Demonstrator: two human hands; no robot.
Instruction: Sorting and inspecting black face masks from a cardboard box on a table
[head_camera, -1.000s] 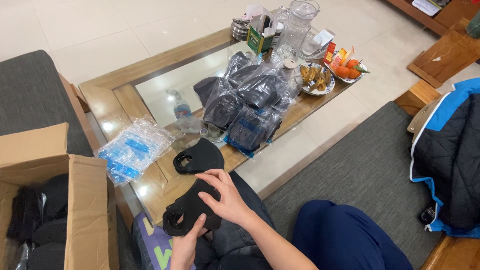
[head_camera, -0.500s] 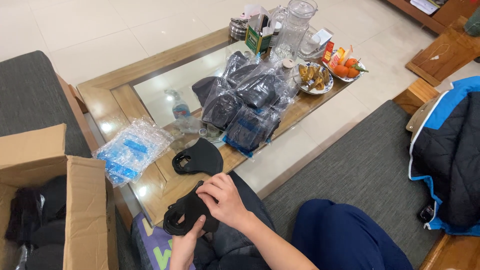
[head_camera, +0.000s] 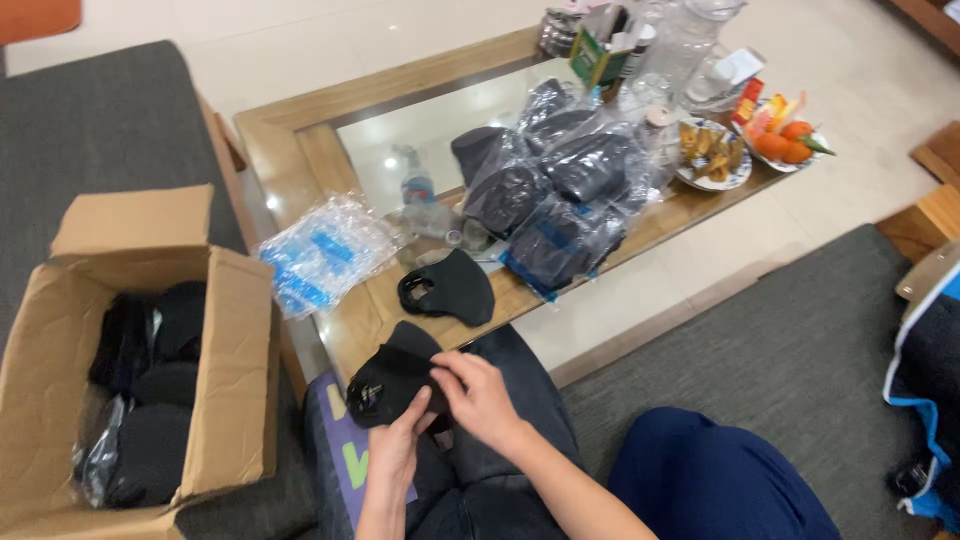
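Open cardboard box (head_camera: 215, 330) at left on grey carpet (head_camera: 110, 120), filled with dark bundles, some in clear plastic. Wooden desk (head_camera: 300, 150) with glass inset ahead. Near its front edge, a loose black mask (head_camera: 450, 290); just beside it, a clear packet with blue printing (head_camera: 325, 250). Toward the middle, heaped clear bags of black masks (head_camera: 555, 195). At the far right end, a plate of snacks (head_camera: 712, 155) beside oranges (head_camera: 785, 145), with a glass jar (head_camera: 690, 40) behind. Blue-trimmed dark jacket (head_camera: 925, 380) at right.
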